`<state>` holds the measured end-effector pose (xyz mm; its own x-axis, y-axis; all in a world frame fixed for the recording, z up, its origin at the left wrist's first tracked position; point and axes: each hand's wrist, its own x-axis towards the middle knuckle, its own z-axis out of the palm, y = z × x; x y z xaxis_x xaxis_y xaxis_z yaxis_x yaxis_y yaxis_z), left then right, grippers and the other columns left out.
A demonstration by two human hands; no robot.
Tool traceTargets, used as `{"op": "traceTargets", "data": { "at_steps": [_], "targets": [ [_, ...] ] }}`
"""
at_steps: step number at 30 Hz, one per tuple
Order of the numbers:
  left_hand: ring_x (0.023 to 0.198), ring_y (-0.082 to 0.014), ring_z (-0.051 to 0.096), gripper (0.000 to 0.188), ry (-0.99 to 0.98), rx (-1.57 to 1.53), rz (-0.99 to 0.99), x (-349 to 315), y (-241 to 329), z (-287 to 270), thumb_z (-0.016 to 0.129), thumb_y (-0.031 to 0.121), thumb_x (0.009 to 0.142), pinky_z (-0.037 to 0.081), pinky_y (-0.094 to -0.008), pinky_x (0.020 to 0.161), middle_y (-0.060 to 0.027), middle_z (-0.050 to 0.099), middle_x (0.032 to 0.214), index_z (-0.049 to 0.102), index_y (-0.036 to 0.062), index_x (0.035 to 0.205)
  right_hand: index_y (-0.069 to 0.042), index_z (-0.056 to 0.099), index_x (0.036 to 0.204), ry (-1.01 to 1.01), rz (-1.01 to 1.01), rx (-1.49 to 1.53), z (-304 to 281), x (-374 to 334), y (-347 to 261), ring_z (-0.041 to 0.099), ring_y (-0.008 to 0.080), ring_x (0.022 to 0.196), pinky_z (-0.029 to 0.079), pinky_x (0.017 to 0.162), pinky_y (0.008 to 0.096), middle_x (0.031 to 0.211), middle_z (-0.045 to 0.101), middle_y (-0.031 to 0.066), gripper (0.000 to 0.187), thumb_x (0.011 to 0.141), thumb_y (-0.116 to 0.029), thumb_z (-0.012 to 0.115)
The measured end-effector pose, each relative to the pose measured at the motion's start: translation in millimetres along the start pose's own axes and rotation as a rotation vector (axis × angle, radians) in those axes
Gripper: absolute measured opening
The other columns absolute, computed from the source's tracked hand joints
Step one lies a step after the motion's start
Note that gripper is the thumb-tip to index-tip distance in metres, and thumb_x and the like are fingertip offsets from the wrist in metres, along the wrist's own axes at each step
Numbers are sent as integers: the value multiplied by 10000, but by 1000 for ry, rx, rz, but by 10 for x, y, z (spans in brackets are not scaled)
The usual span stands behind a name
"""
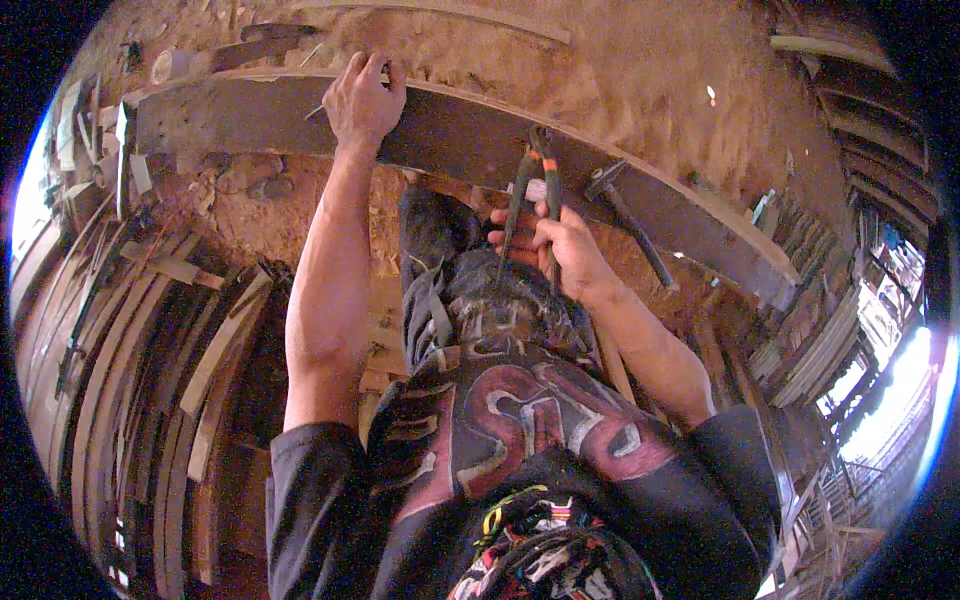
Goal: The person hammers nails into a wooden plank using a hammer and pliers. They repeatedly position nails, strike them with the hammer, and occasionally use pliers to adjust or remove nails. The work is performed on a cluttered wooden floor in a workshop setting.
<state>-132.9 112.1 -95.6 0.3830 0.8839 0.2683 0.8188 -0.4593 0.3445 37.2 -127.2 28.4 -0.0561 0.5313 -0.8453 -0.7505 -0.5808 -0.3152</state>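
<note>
A long dark wooden plank lies crosswise in front of me, its lighter edge on the far side. My left hand rests at that far edge with its fingers curled together; a small bit of something shows at the fingertips, too little to name. In my right hand is a pair of pliers with dark handles and orange bands. The jaws point away from me over the plank, and the handles are spread apart. To the right of the pliers, a hammer lies on the plank, its handle slanting toward me.
Stacked boards and strips fill the ground at the left. More timber is piled at the right. Beyond the plank is reddish bare ground with a curved strip of wood. A short round piece lies at the far left.
</note>
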Motion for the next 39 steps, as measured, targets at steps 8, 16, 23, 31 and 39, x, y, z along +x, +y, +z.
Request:
{"op": "traceTargets", "data": {
  "at_steps": [8,16,23,31,39],
  "targets": [
    [706,-321,671,152,9,42,-10,-15,43,19,638,264,860,532,-439,613,-75,659,863,679,118,857,-89,519,1107,-114,353,305,141,-219,-164,561,433,1229,479,1052,530,1353,540,268,450,727,105,376],
    [663,-312,655,162,-33,52,-13,-42,106,24,637,269,855,520,-419,580,-71,635,813,685,114,867,-38,555,1097,52,353,413,156,-211,-478,537,421,1262,484,1057,533,1353,535,269,455,720,123,355],
    [694,-318,654,171,-60,17,-46,-46,96,8,647,283,853,515,-426,592,-74,628,822,662,113,847,-23,541,1120,7,470,467,102,-121,-694,527,441,1265,475,1060,549,1358,520,288,465,714,118,363],
    [713,-320,664,157,-70,-1,-54,-71,89,40,658,291,872,519,-424,594,-77,664,895,669,135,891,8,551,1189,-79,595,451,-35,97,-1141,550,445,1238,501,1030,542,1358,527,294,525,682,78,434],
    [654,-279,639,108,-17,-2,-49,-119,105,24,673,240,822,508,-387,558,-45,606,778,645,136,835,104,509,1209,4,563,708,-33,113,-1101,425,481,1343,492,1048,569,1399,440,334,510,721,89,362]
  ]
}}
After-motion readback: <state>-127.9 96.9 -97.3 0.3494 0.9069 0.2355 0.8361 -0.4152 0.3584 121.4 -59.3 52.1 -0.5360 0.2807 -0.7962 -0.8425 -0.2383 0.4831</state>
